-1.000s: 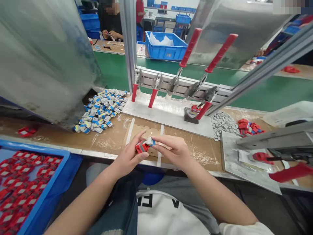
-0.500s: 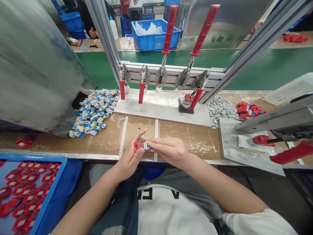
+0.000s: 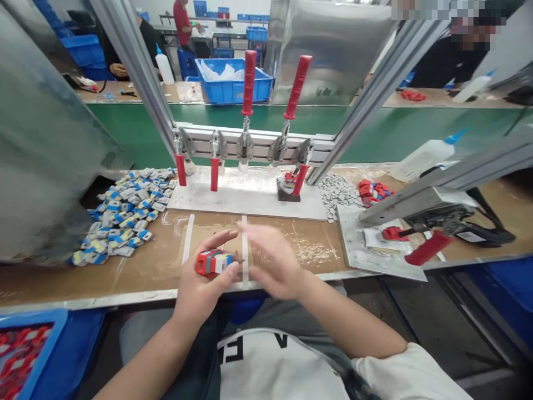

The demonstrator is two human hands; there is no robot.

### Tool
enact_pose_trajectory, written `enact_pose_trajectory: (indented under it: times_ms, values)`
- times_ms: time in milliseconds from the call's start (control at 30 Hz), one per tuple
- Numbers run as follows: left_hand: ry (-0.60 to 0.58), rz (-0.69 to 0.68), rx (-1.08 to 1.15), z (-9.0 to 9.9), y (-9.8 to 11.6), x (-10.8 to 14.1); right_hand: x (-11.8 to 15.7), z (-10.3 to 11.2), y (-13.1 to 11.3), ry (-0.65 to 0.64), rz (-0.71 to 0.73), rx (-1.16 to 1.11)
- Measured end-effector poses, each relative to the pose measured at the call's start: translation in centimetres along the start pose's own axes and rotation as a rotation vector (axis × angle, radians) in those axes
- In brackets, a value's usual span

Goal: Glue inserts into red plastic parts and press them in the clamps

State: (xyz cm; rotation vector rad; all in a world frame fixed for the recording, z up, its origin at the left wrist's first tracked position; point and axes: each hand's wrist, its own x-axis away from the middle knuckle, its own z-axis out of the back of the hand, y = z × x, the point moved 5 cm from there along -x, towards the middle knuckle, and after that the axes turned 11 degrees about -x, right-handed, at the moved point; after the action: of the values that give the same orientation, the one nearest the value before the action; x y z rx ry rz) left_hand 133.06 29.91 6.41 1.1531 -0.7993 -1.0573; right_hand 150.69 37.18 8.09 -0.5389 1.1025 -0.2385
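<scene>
The red-and-grey part [image 3: 211,263], blue and white at one end, sits in our left hand [image 3: 195,289] above the near side of the bench [image 3: 308,244], and we pinch it between thumb and fingers. Our right hand [image 3: 277,264], blurred, is spread just beside it, thumb and fingers parted. Beyond our hands we see red-handled clamps [image 3: 249,83]; a heap of blocks [image 3: 129,208] lies to the left.

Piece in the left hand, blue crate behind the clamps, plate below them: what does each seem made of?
Piece: probably smooth moulded plastic, solidly coloured in red, grey and blue.
Blue crate: likely smooth plastic, evenly blue with a thick rim.
Plate: seemingly metal, pale grey with bright sheen, possibly coated.
</scene>
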Motion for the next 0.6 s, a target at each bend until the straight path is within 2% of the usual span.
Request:
enact_pose_trajectory:
  times_ms: [100,133,167,233,300,333,400,500,600]
  values:
    - [-0.012,0.073,0.03,0.2,0.5,-0.4,0.6,7.1,6.1,0.571,-0.271,0.204]
    - [-0.031,0.092,0.043,0.2,0.6,-0.7,1.0,9.0,8.7,0.653,-0.411,0.251]
    - [-0.063,0.111,0.056,0.1,0.6,-1.1,1.1,10.4,11.2,0.653,-0.522,0.259]
    - [-0.15,0.146,0.096,-0.1,0.6,-2.3,0.9,11.7,15.5,0.473,-0.687,0.148]
    - [-0.251,0.177,0.169,-0.5,0.8,-3.7,0.0,12.1,17.4,0.282,-0.721,-0.037]
    - [-0.298,0.189,0.216,-0.8,1.0,-4.4,-0.8,12.4,17.4,0.228,-0.701,-0.11]
    - [-0.393,0.214,0.299,-1.6,1.6,-5.7,-3.1,13.6,16.4,0.213,-0.623,-0.174]
    - [-0.493,0.232,0.321,-3.0,2.8,-7.5,-7.7,15.8,14.9,0.295,-0.542,-0.192]
    - [-0.542,0.184,0.231,-4.6,3.8,-9.2,-11.3,16.8,14.9,0.358,-0.542,-0.242]
